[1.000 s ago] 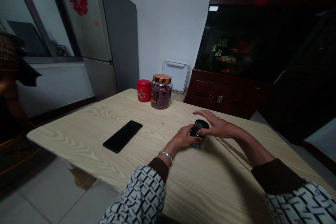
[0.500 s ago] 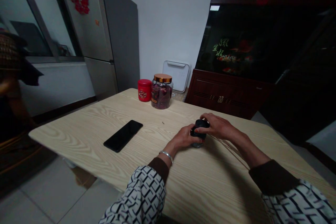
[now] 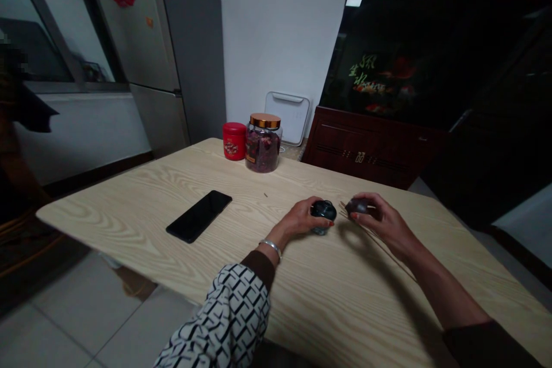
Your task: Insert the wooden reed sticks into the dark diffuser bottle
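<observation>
A small dark jar [image 3: 322, 218] stands upright on the counter [image 3: 142, 195], uncapped, its glossy mouth facing up, wrapped by the left hand [image 3: 299, 219]. Its round dark cap [image 3: 356, 205] sits just beside it, pinched in the right hand [image 3: 383, 224].

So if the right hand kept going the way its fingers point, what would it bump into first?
Probably the small jar that the left hand holds. The right hand, gripping the dark cap, points left toward it across a gap, though depth is hard to judge.
</observation>
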{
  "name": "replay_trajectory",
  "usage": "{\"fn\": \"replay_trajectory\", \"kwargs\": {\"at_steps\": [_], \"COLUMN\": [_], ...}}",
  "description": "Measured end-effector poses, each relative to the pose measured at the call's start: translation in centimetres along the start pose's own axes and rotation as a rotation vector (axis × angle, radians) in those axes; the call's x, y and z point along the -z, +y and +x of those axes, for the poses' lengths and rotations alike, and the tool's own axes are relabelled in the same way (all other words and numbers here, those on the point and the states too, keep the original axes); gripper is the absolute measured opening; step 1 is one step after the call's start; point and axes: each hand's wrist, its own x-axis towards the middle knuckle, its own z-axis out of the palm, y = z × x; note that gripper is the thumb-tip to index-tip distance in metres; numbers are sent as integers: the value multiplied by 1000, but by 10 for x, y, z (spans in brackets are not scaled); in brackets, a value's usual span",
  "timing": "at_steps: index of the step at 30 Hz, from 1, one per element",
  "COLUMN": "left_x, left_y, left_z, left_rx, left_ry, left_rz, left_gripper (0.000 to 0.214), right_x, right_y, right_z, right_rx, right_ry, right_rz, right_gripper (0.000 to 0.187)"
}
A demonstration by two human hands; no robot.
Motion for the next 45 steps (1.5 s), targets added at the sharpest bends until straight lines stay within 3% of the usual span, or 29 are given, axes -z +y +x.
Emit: {"fn": "replay_trajectory", "kwargs": {"at_steps": [3,6,13,17,20,24,27,31,35,38,42,45], "left_x": [-1,-1,-1,0,1,1,1,1,1,1,0,-2], "left_y": [1,0,-3,-5,-6,-4,-3,-3,0,4,7,8], "left_z": [0,0,2,3,3,2,2,2,1,0,-2,-2], "left_rx": [-13,-15,-26,-21,-23,-30,-33,-24,-12,-13,-17,-8], "left_ry": [4,18,3,4,5,-4,-14,-9,-7,-1,6,-8], "left_rz": [-5,9,2,37,32,21,8,13,46,66,60,-5], "left_gripper": [67,67,68,67,68,66,66,68,68,66,64,65], "right_x": [-18,-37,-54,-34,-3,26,29,27,36,37,14,-11], "right_y": [29,47,50,52,56,58,61,67,58,36,2,-12], "right_z": [-31,-50,-68,-64,-55,-47,-44,-35,-21,-8,14,31], "right_rx": [-100,-82,59,53,-23,-153,-168,-149,-125,-109,4,127], "right_ry": [78,71,37,91,187,6,-114,-172,-83,149,419,478], "right_rz": [49,53,-240,-339,-616,-1068,-1200,-1260,-1051,-517,188,328], "right_gripper": [54,49,37,34,24,28,32,32,20,16,18,19]}}
